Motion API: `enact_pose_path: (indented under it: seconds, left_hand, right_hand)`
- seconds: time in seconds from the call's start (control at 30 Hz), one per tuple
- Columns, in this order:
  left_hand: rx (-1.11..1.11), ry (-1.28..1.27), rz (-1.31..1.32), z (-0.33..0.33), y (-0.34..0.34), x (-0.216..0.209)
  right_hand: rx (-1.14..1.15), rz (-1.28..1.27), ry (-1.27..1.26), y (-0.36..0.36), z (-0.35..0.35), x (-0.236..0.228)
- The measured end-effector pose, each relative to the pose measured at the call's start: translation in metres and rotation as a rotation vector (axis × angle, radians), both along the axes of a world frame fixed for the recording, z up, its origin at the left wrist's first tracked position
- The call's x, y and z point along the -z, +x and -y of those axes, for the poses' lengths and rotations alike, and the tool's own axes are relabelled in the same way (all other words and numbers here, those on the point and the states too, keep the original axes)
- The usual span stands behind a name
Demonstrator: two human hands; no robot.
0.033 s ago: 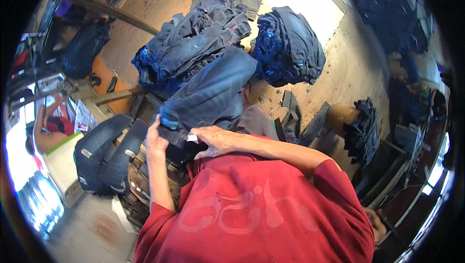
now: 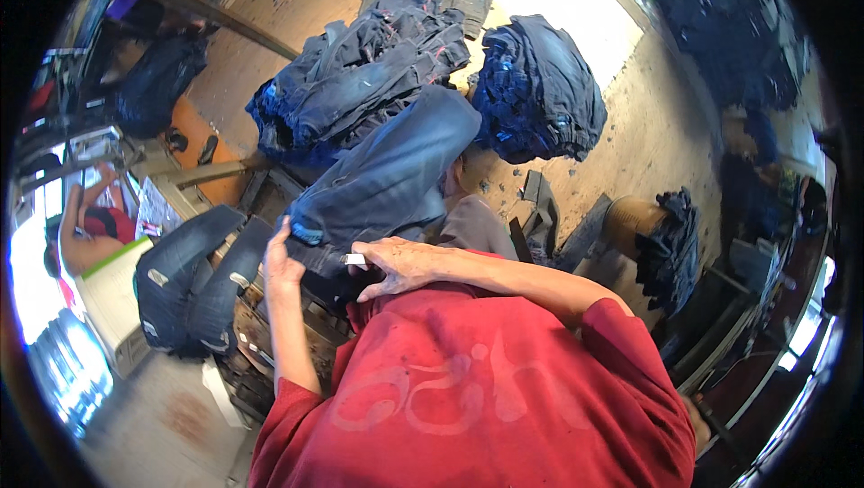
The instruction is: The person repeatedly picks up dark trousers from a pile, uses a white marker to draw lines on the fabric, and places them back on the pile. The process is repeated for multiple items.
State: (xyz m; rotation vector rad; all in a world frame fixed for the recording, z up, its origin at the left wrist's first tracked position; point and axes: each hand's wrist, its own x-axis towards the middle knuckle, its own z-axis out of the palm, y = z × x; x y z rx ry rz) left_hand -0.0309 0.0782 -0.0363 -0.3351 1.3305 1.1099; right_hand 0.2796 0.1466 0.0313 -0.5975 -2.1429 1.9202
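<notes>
Two bare hands are set at the near edge of a dark blue, faded denim garment [image 2: 387, 164], which is spread across the wearer's lap, its bulk slanting toward the far right. By the left hand [image 2: 284, 265], the garment's left corner is touched beside a bright blue patch [image 2: 307, 228]; whether cloth is clamped there cannot be told, as part of the grip is hidden. The right hand [image 2: 396, 265] is laid over the near edge, thumb and fingers apart with dark cloth between; a firm grip cannot be made out. A small white rectangular tag [image 2: 355, 259] is seen at its fingertips.

Beyond the garment, a large tangled heap of dark denim [image 2: 360, 83] is piled, with a rounded bundle of dark blue denim [image 2: 540, 88] placed to its right. On the left, dark denim trousers with pale patches [image 2: 186, 281] are draped near the left forearm.
</notes>
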Motion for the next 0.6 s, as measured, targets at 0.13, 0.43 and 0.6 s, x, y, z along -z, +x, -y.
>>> enact_pose_path:
  seconds: [0.13,0.43,0.6]
  left_hand:
    - [-0.054,-0.110,-0.153,0.069,-0.053,-0.005]
    - [0.851,0.279,-1.690,0.040,0.064,-0.083]
    - [1.433,0.401,-1.683,-0.005,0.099,-0.050]
  right_hand:
    - [0.120,0.035,0.004,0.027,-0.037,-0.015]
    - [0.792,0.199,0.978,0.100,-0.196,0.063]
    - [0.522,0.486,0.890,0.098,-0.246,0.116]
